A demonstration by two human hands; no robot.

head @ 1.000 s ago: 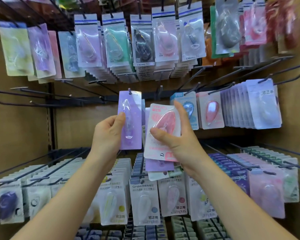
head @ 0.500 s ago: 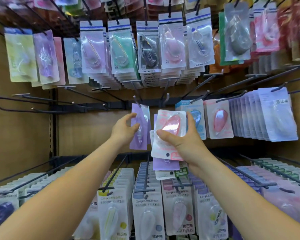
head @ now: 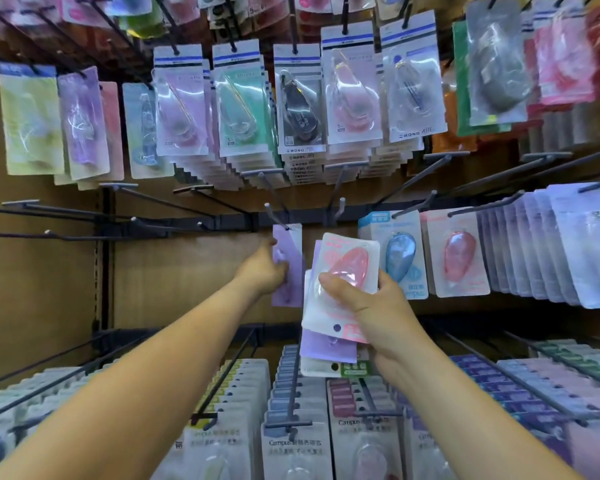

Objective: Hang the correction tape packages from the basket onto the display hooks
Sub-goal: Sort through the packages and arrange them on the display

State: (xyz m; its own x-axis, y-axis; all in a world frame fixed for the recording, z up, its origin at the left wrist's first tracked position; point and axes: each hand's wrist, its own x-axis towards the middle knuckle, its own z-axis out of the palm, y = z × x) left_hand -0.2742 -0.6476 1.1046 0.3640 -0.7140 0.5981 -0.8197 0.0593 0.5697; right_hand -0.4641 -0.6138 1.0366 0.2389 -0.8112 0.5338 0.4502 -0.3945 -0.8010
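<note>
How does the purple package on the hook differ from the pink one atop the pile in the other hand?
The purple package hangs on a hook, gripped by the left hand; the pink package is on no hook, topping a stack in the right hand. The purple package's card is purple, the pink package's white. Both are carded packs in hand.

One pkg (head: 289,271) hung on centre hook (head: 274,215), L hand (head: 264,271) holding its left edge; R hand (head: 378,306) w/ pkg stack (head: 340,292) just right of it, nearer the camera.
</note>
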